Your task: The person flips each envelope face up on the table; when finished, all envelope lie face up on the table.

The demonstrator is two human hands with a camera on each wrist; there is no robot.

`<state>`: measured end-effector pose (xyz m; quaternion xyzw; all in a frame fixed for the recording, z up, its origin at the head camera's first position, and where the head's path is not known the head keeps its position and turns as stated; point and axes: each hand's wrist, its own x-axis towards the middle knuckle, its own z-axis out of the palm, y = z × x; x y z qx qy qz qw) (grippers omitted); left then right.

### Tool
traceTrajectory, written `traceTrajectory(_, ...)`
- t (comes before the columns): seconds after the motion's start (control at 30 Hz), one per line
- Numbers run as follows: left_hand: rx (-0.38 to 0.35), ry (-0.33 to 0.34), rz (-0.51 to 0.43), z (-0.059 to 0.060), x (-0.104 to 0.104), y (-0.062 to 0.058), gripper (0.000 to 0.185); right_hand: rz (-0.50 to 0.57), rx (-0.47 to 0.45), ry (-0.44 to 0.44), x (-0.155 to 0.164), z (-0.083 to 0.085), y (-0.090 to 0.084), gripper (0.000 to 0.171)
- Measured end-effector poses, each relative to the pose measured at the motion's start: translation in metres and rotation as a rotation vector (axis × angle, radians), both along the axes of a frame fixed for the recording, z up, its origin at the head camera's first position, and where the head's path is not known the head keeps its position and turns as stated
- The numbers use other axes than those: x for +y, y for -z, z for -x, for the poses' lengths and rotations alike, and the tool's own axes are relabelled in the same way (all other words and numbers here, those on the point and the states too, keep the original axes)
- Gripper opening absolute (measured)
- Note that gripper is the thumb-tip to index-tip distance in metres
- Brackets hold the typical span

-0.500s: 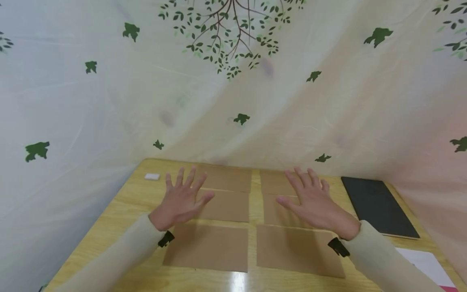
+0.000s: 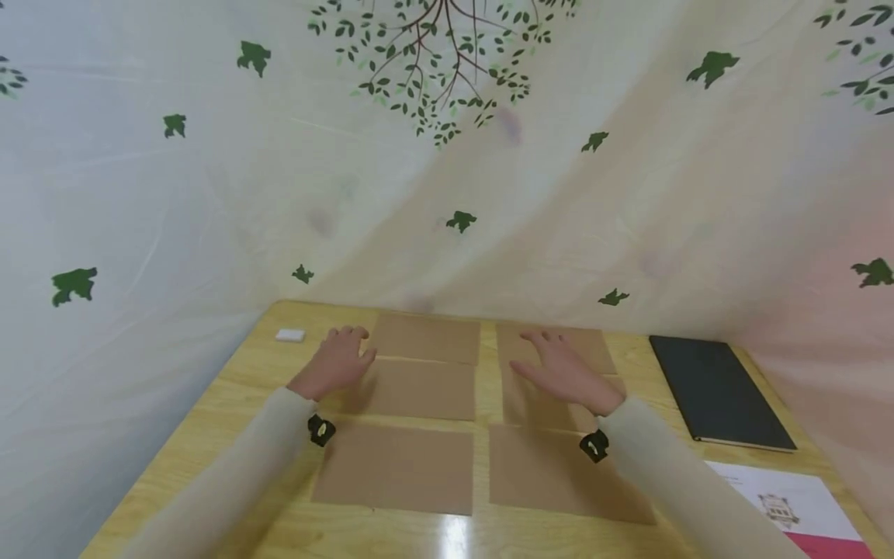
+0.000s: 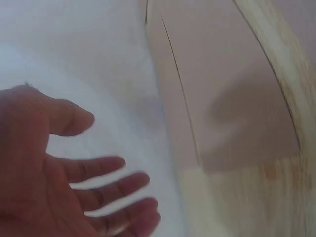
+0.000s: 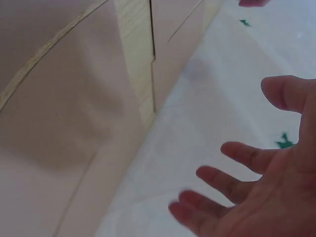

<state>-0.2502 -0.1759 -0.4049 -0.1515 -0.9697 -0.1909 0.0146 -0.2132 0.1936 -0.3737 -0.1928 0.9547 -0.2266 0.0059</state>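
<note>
My left hand (image 2: 337, 362) hovers over the left edge of the brown cardboard sheets, its fingers loosely bent and nothing in them. In the left wrist view the thumb and fingers (image 3: 106, 190) stand apart from each other. My right hand (image 2: 567, 373) hangs above the right-hand sheets, also holding nothing. The right wrist view shows its fingers (image 4: 234, 185) spread and relaxed. Under the hands lie two columns of flat cardboard sheets: a far left one (image 2: 426, 338), a middle left one (image 2: 426, 390), a near left one (image 2: 401, 467) and a near right one (image 2: 559, 477) among them.
A black flat book or board (image 2: 722, 392) lies at the right of the wooden table (image 2: 240, 396). Nearer is a white and pink printed sheet (image 2: 782, 493), partly behind the right sleeve. A small white block (image 2: 289, 335) sits at the far left. A patterned curtain (image 2: 391, 186) hangs behind.
Both hands have gone from widely spread fingers to looser, bent ones. The right hand has moved left, and its sleeve uncovers more of the printed sheet. The cardboard sheets keep their arrangement.
</note>
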Motion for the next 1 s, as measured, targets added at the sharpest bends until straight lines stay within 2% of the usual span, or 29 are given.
traceTrajectory(0.1,-0.073,0.011,-0.095,0.016,-0.011,0.007,0.041,0.085,-0.137,0.006,-0.004,0.018,0.012,0.06)
traceTrajectory(0.2,-0.112,0.015,-0.142,0.03,-0.019,0.013,0.042,0.156,-0.233,0.006,-0.009,0.033,0.024,0.055)
traceTrajectory(0.37,-0.195,-0.017,-0.17,0.044,-0.024,0.017,0.066,0.18,-0.247,0.009,-0.026,0.05,0.037,0.047)
traceTrajectory(0.53,-0.31,-0.047,-0.234,0.053,-0.027,0.018,0.086,0.162,-0.276,0.011,-0.048,0.062,0.038,0.048)
traceTrajectory(0.6,-0.334,-0.053,-0.263,0.058,-0.028,0.018,0.088,0.143,-0.284,0.024,-0.056,0.066,0.035,0.047)
traceTrajectory(0.77,-0.341,-0.052,-0.308,0.069,-0.028,0.019,0.089,0.086,-0.261,0.059,-0.07,0.072,0.032,0.041)
traceTrajectory(1.0,-0.359,-0.064,-0.304,0.075,-0.023,0.014,0.086,0.113,-0.294,0.107,-0.084,0.078,0.042,0.04)
